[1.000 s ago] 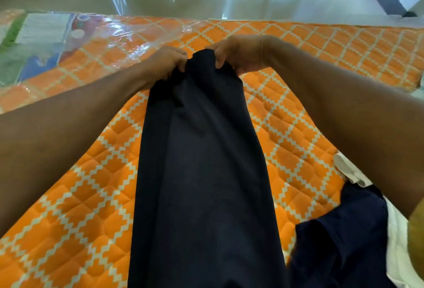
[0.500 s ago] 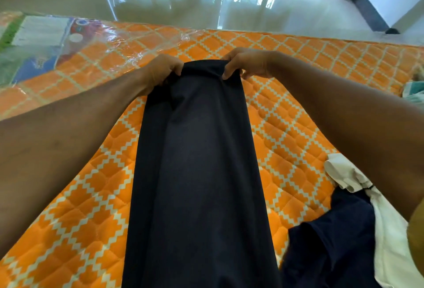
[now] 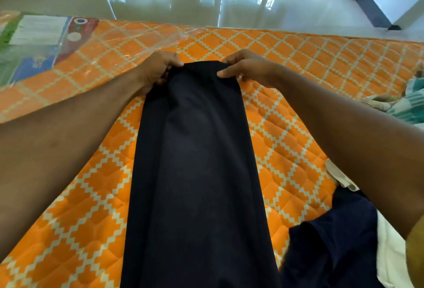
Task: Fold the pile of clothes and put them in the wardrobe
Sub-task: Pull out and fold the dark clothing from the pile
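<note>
A long dark navy garment lies stretched lengthwise down the orange patterned mattress, running from its far end toward me. My left hand pinches the far left corner of the garment. My right hand pinches the far right corner. Both hands hold that far edge a little above the mattress, pulled taut between them. The near end of the garment runs out of the bottom of the view.
Another dark navy cloth and a cream cloth lie at the right near me. A teal striped cloth sits at the right edge. Clear plastic wrap covers the mattress's far left. Glossy floor lies beyond.
My hands have moved slightly apart and lowered toward the mattress, spreading the far edge of the navy garment wider and flatter. My head has tilted up a little.
</note>
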